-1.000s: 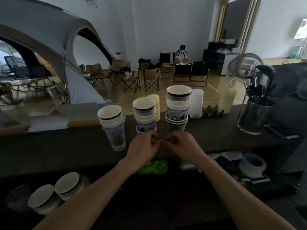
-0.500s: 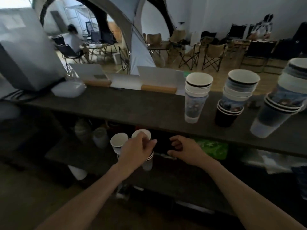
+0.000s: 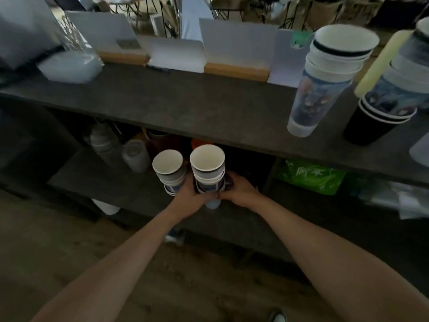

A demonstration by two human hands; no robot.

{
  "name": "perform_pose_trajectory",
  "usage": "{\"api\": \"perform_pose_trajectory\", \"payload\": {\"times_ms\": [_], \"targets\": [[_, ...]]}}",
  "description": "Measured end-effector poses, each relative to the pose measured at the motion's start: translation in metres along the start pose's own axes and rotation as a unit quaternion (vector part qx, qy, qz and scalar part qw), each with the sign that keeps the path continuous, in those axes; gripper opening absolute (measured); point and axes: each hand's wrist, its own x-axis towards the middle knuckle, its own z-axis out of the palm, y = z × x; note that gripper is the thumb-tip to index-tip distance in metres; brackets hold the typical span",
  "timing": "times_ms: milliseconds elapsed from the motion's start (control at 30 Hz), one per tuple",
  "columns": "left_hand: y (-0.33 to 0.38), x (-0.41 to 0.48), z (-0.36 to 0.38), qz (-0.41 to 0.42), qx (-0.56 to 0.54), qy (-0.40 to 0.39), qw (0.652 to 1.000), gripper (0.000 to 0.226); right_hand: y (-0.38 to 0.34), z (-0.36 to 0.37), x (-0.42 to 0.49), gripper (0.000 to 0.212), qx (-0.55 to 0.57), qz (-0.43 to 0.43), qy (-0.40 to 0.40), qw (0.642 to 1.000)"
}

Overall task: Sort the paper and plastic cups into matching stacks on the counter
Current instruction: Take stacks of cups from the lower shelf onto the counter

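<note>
Below the dark counter [image 3: 190, 105], on the lower shelf [image 3: 120, 182], two stacks of mixed cups stand side by side. My left hand [image 3: 189, 194] and my right hand [image 3: 239, 190] both wrap the taller stack [image 3: 207, 168] near its base. The shorter stack [image 3: 169, 170] sits just left of it, touching my left hand. On the counter at the right stand a tall printed stack [image 3: 325, 77] and a stack with black cups at the bottom [image 3: 385, 98]. A further stack is cut off by the right edge.
Bottles and a jar [image 3: 134, 154] stand on the shelf left of the cups. A green bag [image 3: 311, 175] lies on the shelf to the right. White cards in wooden holders [image 3: 236, 70] line the counter's back, and a clear plastic tub [image 3: 69, 67] sits at its left.
My view has dropped from the counter to the lower shelf. Both hands have gone down from the counter's edge and closed around the taller shelf stack.
</note>
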Motion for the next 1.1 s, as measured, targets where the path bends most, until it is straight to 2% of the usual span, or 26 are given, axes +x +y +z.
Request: {"api": "perform_pose_trajectory", "payload": {"times_ms": [167, 233, 300, 400, 567, 633, 700, 800, 900, 1000, 1100], "targets": [[0.018, -0.007, 0.002, -0.038, -0.07, 0.014, 0.997, 0.059, 0.003, 0.002, -0.006, 0.067, -0.002, -0.004, 0.035, 0.999], [0.033, -0.016, -0.006, -0.049, -0.067, -0.008, 0.997, 0.046, -0.005, 0.0, -0.016, 0.062, -0.025, -0.017, 0.036, 0.999], [0.05, -0.031, -0.019, -0.095, -0.065, -0.04, 0.993, 0.038, -0.018, -0.003, -0.029, 0.054, -0.071, -0.023, 0.02, 0.997], [0.067, -0.053, -0.037, -0.112, -0.036, -0.065, 0.991, 0.06, -0.037, -0.007, -0.049, 0.043, -0.077, -0.04, 0.011, 0.996], [0.11, -0.067, -0.051, -0.049, 0.032, -0.011, 0.998, 0.067, -0.084, -0.021, -0.07, 0.05, -0.088, -0.111, 0.062, 0.988], [0.133, -0.063, -0.062, -0.014, 0.048, 0.008, 0.999, 0.062, -0.105, -0.036, -0.075, 0.046, -0.074, -0.138, 0.077, 0.985], [0.16, -0.055, -0.073, 0.009, 0.076, 0.022, 0.997, 0.067, -0.13, -0.056, -0.079, 0.042, -0.078, -0.175, 0.103, 0.976], [0.205, -0.042, -0.086, 0.052, 0.088, 0.059, 0.993, 0.067, -0.167, -0.085, -0.085, 0.05, -0.074, -0.214, 0.152, 0.962], [0.254, -0.022, -0.088, 0.102, 0.105, 0.091, 0.985, 0.081, -0.196, -0.112, -0.088, 0.048, -0.04, -0.238, 0.205, 0.948], [0.293, -0.002, -0.078, 0.132, 0.132, 0.095, 0.978, 0.09, -0.211, -0.136, -0.086, 0.041, -0.026, -0.262, 0.252, 0.931], [0.316, 0.017, -0.065, 0.154, 0.141, 0.089, 0.974, 0.081, -0.214, -0.157, -0.078, 0.039, -0.024, -0.261, 0.281, 0.923]]}}
